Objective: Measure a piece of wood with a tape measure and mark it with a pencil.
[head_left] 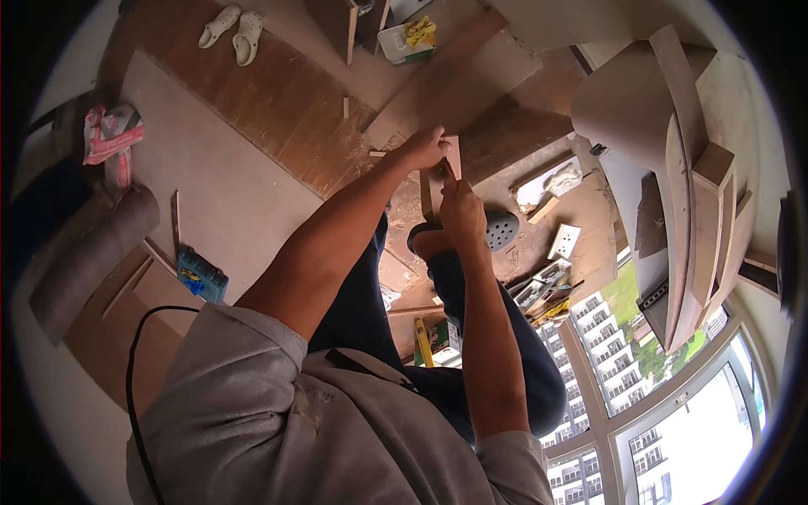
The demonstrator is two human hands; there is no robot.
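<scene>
A narrow pale wooden board [455,158] stands just ahead of my knees, one end toward my left hand. My left hand [426,150] is closed on the board near its far end, fingers curled around the edge. My right hand [464,217] is wrapped around a slim tool [449,171]; its thin, dark front end reaches the board close to the left hand. The tool's handle is hidden in my fist, so its exact kind does not show. Below the right hand, a grey clog [502,229] is on my foot.
Large boards [683,210] lean at the right by the window. A white socket plate [565,241] and a tray of tools [543,286] lie right of my legs. At left are a teal toolbox [202,273] and rolled sheet [101,252]. Pale clogs [247,38] rest far off.
</scene>
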